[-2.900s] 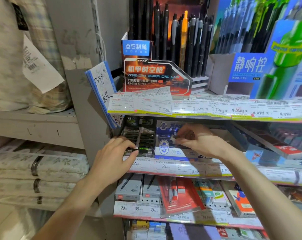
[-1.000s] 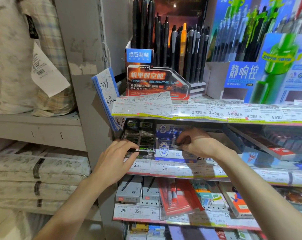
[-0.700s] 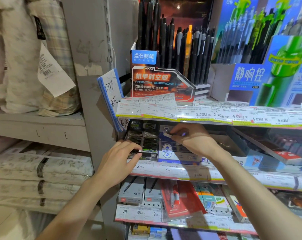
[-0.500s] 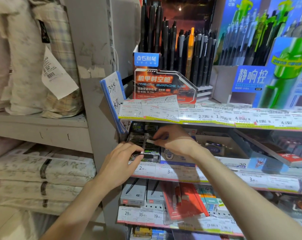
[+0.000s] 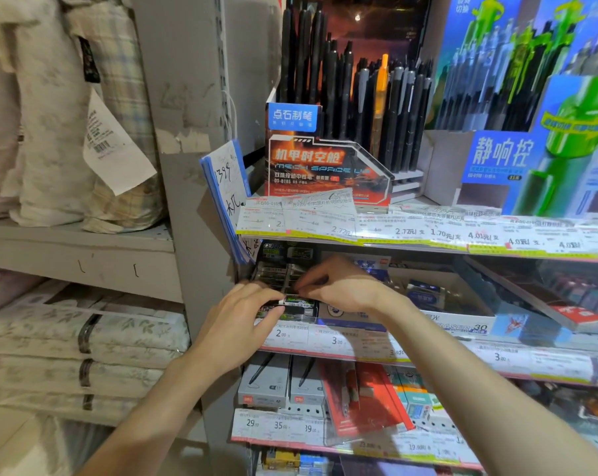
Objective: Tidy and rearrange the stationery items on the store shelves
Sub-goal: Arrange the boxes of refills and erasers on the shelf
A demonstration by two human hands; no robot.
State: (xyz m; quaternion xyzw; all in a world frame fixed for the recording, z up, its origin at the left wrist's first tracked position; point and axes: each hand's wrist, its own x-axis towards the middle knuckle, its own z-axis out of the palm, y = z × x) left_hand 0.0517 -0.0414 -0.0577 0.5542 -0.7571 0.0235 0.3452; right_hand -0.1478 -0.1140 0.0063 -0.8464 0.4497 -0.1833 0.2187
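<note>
Both hands work at the left end of the middle shelf (image 5: 428, 355), at a dark display box of small packs (image 5: 283, 280) that stands just beside the shelf post. The left hand (image 5: 242, 324) has its fingers curled over the front of this box, the thumb low against the front wall, and it seems to pinch one pack with a green and white label (image 5: 299, 301) at the front row. The right hand (image 5: 338, 286) reaches across from the right, its fingers bent and together over the same row; I cannot tell if they hold a pack or only push on it, because the picture is blurred there.

To the right of the dark box stands a white and blue eraser box (image 5: 445, 321), open on top, with some erasers inside. The pen display (image 5: 328, 166) is on the shelf above, not touched.

The small packs look light and stiff, probably wrapped in smooth film, so I judge they can slip between the fingers and fall over like dominoes when one is pushed. It is better to take a pack at its two narrow sides, with thumb and forefinger, and to keep the other hand against the front of the cardboard box, which is thin and can slide on the shelf. No strong force is needed.
</note>
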